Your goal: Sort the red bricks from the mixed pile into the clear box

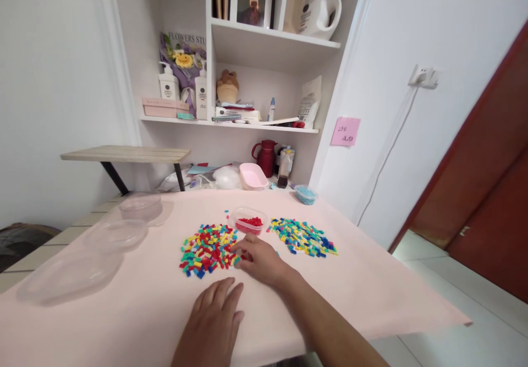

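Observation:
My left hand lies on the pink tablecloth with its fingers stretched out and holds nothing. My right hand is at the right edge of a mixed pile of small toy bricks in red, yellow, green, blue and white. Its fingers are bent down and drawn together among the bricks, and what is between the fingertips cannot be made out. Just beyond that hand stands a clear plastic tub with red bricks in it. To the right lies a second pile of bricks, mostly blue, green and yellow.
Several clear empty tubs stand along the left of the pink tablecloth. A tub of light blue pieces sits at the far right corner. Behind are a pink basin, a red jug and shelves. A wooden ledge rises back left.

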{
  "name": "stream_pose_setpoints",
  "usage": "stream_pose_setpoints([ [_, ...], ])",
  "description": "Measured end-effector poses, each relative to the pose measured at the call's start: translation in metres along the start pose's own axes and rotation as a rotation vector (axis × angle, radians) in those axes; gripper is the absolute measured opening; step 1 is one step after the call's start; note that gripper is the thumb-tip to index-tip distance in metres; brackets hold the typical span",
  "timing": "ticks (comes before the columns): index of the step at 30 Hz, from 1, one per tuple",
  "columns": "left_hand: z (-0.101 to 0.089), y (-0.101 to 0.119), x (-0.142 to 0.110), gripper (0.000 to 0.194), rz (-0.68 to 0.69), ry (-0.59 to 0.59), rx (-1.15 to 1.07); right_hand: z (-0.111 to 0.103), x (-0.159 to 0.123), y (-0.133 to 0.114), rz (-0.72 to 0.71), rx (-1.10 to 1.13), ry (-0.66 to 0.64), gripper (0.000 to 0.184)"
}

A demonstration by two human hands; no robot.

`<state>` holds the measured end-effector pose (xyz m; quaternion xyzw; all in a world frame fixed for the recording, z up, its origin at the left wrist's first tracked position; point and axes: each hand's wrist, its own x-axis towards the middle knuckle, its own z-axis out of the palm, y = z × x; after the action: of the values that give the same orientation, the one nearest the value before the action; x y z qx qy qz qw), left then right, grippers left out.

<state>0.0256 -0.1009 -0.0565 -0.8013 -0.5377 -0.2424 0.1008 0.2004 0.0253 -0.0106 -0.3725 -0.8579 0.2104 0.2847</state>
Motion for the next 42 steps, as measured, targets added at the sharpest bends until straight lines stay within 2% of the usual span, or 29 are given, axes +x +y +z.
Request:
stream_pose_setpoints([
  [5, 0.002, -0.002, -0.001, 0.042, -0.020, -0.019, -0.008, -0.002, 0.003, 0.003, 0.005, 0.062, 0.159, 0.031],
  [8, 0.001, -0.002, 0.000, 0.042, -0.015, -0.026, -0.010, -0.008, 0.003, 0.008, 0.007, 0.058, 0.196, 0.027],
  [14, -0.008, 0.003, 0.005, 0.042, -0.034, -0.114, 0.007, -0.013, -0.001, 0.009, 0.034, 0.064, 0.069, 0.031],
  [18, -0.010, 0.005, 0.006, 0.040, -0.041, -0.125, 0.027, -0.010, -0.001, 0.011, 0.031, 0.058, 0.024, 0.027],
  [27, -0.005, 0.001, 0.005, 0.039, 0.002, -0.069, 0.066, -0.011, 0.001, 0.009, 0.093, 0.079, 0.009, 0.016],
  [37, 0.001, -0.003, 0.003, 0.042, 0.026, -0.010, 0.063, -0.013, 0.001, 0.006, 0.101, 0.167, 0.029, 0.011],
  [42, -0.006, 0.001, 0.007, 0.041, 0.000, -0.084, 0.072, -0.014, 0.003, 0.003, 0.098, 0.288, 0.100, 0.012],
])
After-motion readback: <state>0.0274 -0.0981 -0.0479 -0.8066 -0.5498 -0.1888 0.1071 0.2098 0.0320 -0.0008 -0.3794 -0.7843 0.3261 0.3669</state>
